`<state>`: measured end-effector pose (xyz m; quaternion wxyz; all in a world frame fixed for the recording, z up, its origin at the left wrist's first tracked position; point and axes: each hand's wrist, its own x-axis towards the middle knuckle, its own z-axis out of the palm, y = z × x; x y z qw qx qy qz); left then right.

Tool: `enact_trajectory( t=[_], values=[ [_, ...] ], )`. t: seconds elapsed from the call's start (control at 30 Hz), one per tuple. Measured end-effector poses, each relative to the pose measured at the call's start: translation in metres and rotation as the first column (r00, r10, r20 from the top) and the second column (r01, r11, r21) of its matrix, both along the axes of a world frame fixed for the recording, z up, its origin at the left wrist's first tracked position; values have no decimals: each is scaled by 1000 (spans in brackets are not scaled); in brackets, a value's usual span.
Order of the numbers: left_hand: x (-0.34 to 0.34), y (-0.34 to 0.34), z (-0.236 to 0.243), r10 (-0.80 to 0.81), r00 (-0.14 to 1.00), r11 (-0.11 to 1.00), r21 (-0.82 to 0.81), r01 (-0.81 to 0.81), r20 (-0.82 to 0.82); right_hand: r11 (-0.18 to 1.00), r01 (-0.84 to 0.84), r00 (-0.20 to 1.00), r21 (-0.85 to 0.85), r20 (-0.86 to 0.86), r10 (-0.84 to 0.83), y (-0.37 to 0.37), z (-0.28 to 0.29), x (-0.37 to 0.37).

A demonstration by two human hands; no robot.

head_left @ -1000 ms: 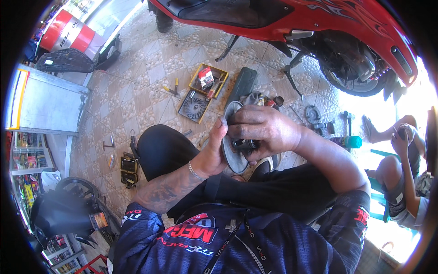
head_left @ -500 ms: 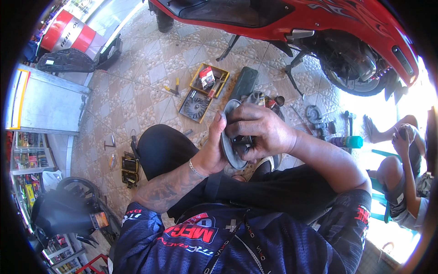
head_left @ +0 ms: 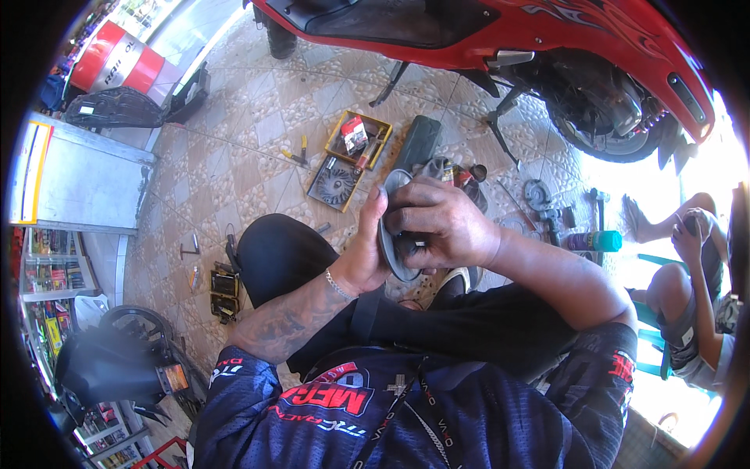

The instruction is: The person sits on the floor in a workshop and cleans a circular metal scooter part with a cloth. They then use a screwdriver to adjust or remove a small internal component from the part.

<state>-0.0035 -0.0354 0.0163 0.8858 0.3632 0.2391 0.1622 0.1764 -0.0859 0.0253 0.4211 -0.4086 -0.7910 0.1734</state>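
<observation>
A round grey metal disc [head_left: 397,264] with a dark centre part is held on edge above my crossed legs. My left hand [head_left: 365,246] grips it from the left, thumb along its outer face. My right hand [head_left: 441,227] has bent fingers over the disc's centre, closed on the dark part, which they mostly hide. Just beyond lie a yellow-edged tray with a finned round part [head_left: 336,184], a second tray [head_left: 358,143] with small parts, a dark green case [head_left: 414,144] and yellow-handled pliers [head_left: 295,155].
A red scooter [head_left: 422,39] stands across the top. Loose metal parts [head_left: 536,195] and a teal bottle [head_left: 601,241] lie at right, beside another seated person [head_left: 680,289]. At left are a white cabinet [head_left: 78,176], shelves [head_left: 55,266], a drum [head_left: 117,59] and black body panels [head_left: 109,359].
The disc and my right hand have moved slightly up and toward the left, with the right fingers shifting over the centre. My left hand has kept its grip.
</observation>
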Motion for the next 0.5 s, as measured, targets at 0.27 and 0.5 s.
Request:
enact_trajectory(
  t=[0.27, 0.5],
  values=[
    [0, 1, -8, 28, 999, 1000, 3, -29, 23, 993, 45, 996, 114, 69, -53, -1, -1, -3],
    [-1, 2, 2, -21, 999, 1000, 6, 21, 26, 997, -25, 1000, 78, 12, 24, 2, 7, 1]
  ],
)
